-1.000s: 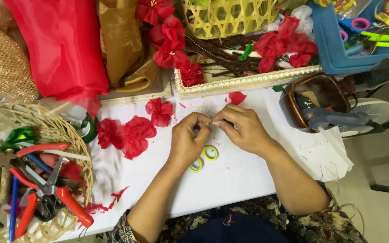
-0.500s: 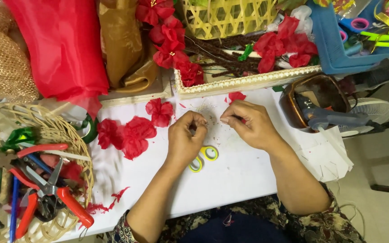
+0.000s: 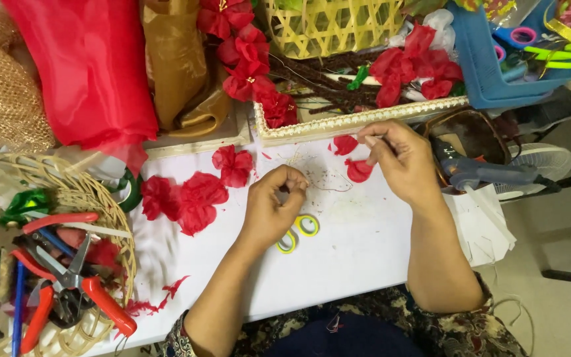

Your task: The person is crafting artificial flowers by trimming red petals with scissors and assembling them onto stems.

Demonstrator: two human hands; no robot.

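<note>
Red fabric flowers (image 3: 193, 198) and two yellow tape rolls (image 3: 299, 233) lay around, left hand (image 3: 273, 208) pinched shut on a thin wire (image 3: 328, 186), right hand (image 3: 398, 158) pinched on its far end, wire running left-right across the white table (image 3: 351, 264), red petal (image 3: 358, 170) beside.

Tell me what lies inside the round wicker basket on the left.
The wicker basket holds red-handled pliers, scissors and green ribbon; whatever lies beneath them is covered.

No labelled packages, signs or screens show here; the nearest to packaging are a blue plastic crate (image 3: 490, 79) at far right, a yellow woven basket (image 3: 325, 26) at far centre, and a round wicker tray (image 3: 110, 218) at near left.
</note>
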